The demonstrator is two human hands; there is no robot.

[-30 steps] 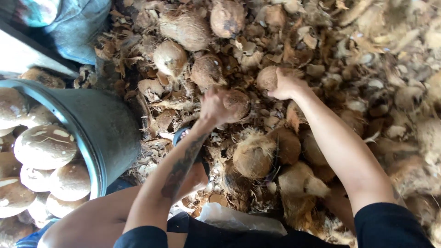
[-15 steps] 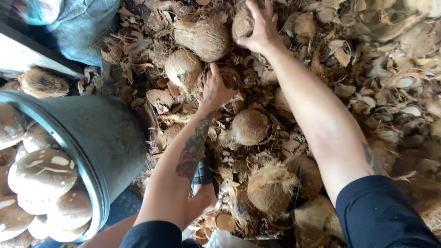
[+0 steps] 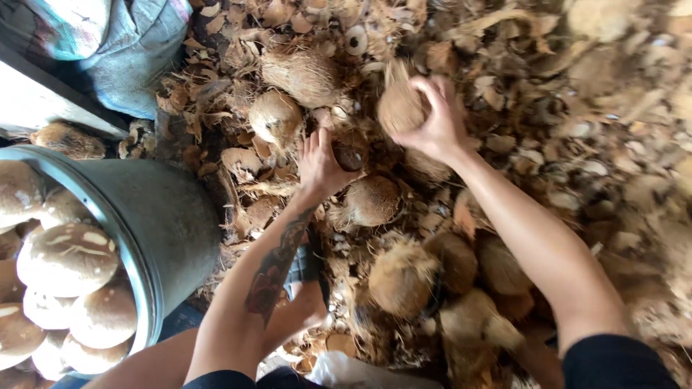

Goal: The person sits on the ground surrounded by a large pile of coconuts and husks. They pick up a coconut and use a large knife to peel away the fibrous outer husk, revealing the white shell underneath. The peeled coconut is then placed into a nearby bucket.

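My right hand (image 3: 432, 122) grips a brown husked coconut (image 3: 398, 108) lifted a little above the heap. My left hand (image 3: 321, 164) rests with fingers spread on the husk pile, touching a dark piece of shell (image 3: 351, 155) beside it. Just below the left hand lies another coconut (image 3: 371, 200). Two more fibrous coconuts (image 3: 274, 115) (image 3: 301, 74) lie further up the pile. My left forearm carries a tattoo.
A grey metal tub (image 3: 169, 223) at the left holds several peeled pale coconuts (image 3: 68, 256). Husk scraps cover the ground. More coconuts (image 3: 400, 277) lie close to my legs. A cloth sack (image 3: 108, 43) sits at the top left.
My right hand has drawn back toward me with a coconut in its grip. The left hand shifted slightly down and right on the pile.
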